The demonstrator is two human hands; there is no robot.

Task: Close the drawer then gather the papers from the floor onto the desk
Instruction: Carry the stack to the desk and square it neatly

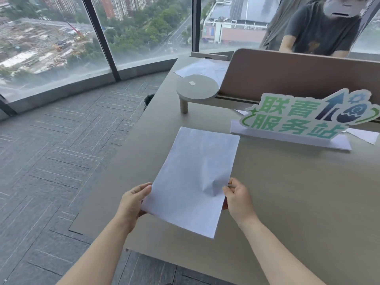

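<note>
Left hand grips the near-left edge of the papers, thumb on top, fingers curled under. Right hand pinches the near-right edge, thumb and fingers clamped on the sheet; a crease puckers just beside that pinch. Papers: white, plain, held over the bench with the long axis running away from the person; far end low at the bench top, cannot tell if touching; near corner lifted. Near-left corner of the sheet close to the bench's left edge.

Bench surface right of the papers is bare up to the near edge. Ahead: green-lettered sign on a white base, well apart from the papers. Round grey stand on a short leg, far-left part of the bench, apart from the sheet's far edge. More loose sheets beyond it, by the brown divider panel. Small paper piece right of the sign.

Left of the bench edge: grey carpet floor, then a glass window wall. Another person stands behind the divider.
</note>
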